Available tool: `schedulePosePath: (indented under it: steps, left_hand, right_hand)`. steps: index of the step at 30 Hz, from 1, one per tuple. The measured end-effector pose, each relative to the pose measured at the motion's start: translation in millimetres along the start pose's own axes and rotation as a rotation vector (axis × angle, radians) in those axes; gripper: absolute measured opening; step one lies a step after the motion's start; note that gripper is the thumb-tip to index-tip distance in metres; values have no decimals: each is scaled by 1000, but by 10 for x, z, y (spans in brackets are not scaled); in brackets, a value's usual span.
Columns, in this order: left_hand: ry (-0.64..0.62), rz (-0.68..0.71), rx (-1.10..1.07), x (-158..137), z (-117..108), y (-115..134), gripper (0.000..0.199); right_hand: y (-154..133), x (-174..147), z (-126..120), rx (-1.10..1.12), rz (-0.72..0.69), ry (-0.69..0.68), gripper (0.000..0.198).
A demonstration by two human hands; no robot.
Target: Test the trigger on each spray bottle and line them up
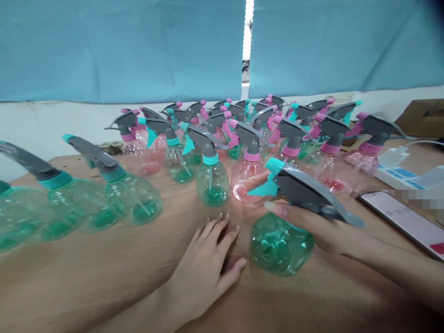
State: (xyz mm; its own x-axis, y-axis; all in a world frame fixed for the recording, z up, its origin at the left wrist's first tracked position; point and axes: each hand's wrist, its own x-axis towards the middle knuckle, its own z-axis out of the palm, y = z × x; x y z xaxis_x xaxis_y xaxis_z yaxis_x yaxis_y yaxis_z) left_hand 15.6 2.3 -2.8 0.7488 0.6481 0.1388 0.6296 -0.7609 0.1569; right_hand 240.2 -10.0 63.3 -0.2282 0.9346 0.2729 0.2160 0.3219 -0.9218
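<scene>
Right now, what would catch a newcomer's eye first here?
The crowd of pink and green spray bottles standing across the back of the wooden table. Nearer, the right hand grips a green bottle by its grey sprayer, while the left hand lies flat on the table beside it.

- The left hand (208, 259) is bare: no glove, ring or bracelet shows.
- Its fingernails are short and plain, with no coloured polish.
- The right hand (312, 226) is bare too, with one pale, unpainted nail in sight.
- Both forearms are uncovered to the picture's edge, with no sleeve, watch or band.
</scene>
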Motion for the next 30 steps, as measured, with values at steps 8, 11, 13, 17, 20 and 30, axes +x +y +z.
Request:
schedulePosePath:
  steps: [8,11,13,17,20,30]
  left_hand:
    - [-8,-1,-17,3,-8,3,48]
    - [8,5,-25,-1,-6,2,47]
    - [0,2,-22,-1,-10,3,48]
    - [-27,-7,-12,9,-26,10,49]
    - [-31,-3,-6,13,-26,15,49]
    - [-23,-4,-7,7,-25,13,49]
  right_hand:
    - [-69,15,-4,0,-28,11,25]
    - [-83,10,0,18,-35,-14,17]
    - [-71,7,-4,34,-45,-23,9]
    - [-21,1,-21,57,-6,-78,12]
    - [-34,5,-15,23,-29,-36,11]
    - [-76,13,-41,-201,-84,78,12]
